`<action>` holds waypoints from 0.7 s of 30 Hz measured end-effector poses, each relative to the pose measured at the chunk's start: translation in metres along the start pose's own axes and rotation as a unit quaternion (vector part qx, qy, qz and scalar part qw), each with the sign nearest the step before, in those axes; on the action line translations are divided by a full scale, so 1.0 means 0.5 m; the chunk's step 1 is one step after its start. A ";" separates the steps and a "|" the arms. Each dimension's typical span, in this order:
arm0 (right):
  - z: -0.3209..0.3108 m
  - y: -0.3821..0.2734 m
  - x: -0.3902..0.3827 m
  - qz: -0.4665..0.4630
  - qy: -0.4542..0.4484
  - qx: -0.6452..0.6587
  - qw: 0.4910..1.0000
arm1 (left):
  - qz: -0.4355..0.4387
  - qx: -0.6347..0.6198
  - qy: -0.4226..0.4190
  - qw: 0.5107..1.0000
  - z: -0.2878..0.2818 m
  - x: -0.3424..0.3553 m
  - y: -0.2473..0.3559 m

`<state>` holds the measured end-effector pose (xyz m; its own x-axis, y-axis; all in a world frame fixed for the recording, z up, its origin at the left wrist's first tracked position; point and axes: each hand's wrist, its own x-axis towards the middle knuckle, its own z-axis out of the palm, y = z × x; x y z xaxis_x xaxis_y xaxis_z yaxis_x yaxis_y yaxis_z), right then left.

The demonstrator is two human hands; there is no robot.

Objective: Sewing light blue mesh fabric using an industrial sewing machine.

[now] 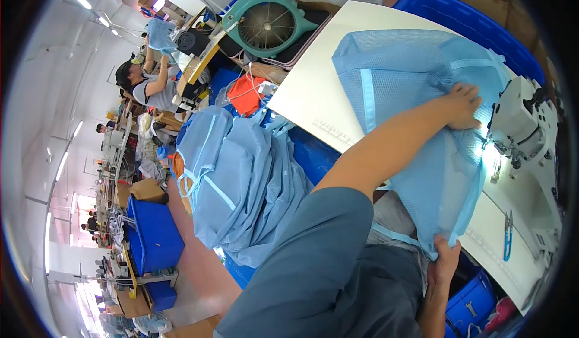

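So our white sewing machine (522,117) crowds the right edge of the blue mesh piece (392,66) spread over the pale tabletop (319,75), with blue-handled snips (508,241) nearby, a teal fan (265,24) beyond and a heap of blue mesh pieces (241,181) off left. Past the table there's a blue bin (476,27), contents too hidden for us to tell. Our left hand (463,105) lies flat on the mesh, fingers slightly spread, while our right hand (445,258) pinches its lower edge.

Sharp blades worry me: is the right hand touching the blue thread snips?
Apart. The head view shows white tabletop between the right hand, holding blue mesh fabric, and the thread snips.
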<state>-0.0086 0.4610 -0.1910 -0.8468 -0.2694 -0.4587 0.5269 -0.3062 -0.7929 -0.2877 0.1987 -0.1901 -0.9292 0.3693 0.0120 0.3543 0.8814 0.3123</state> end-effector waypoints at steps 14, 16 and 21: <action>-0.008 0.024 -0.011 -0.037 0.036 -0.150 0.987 | -0.002 0.103 -0.009 0.995 -0.016 0.016 0.061; -0.003 0.009 -0.024 -0.040 0.017 -0.176 0.983 | -0.079 0.120 -0.030 0.989 -0.004 0.030 0.072; 0.023 -0.042 -0.005 -0.107 -0.052 -0.052 0.992 | -0.054 0.069 0.003 0.996 0.000 0.011 0.067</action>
<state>-0.0166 0.4576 -0.1686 -0.9231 -0.3032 -0.2366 0.3218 -0.2719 -0.9069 -0.2810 0.2304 -0.1795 -0.9633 0.2682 -0.0087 0.2624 0.9483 0.1785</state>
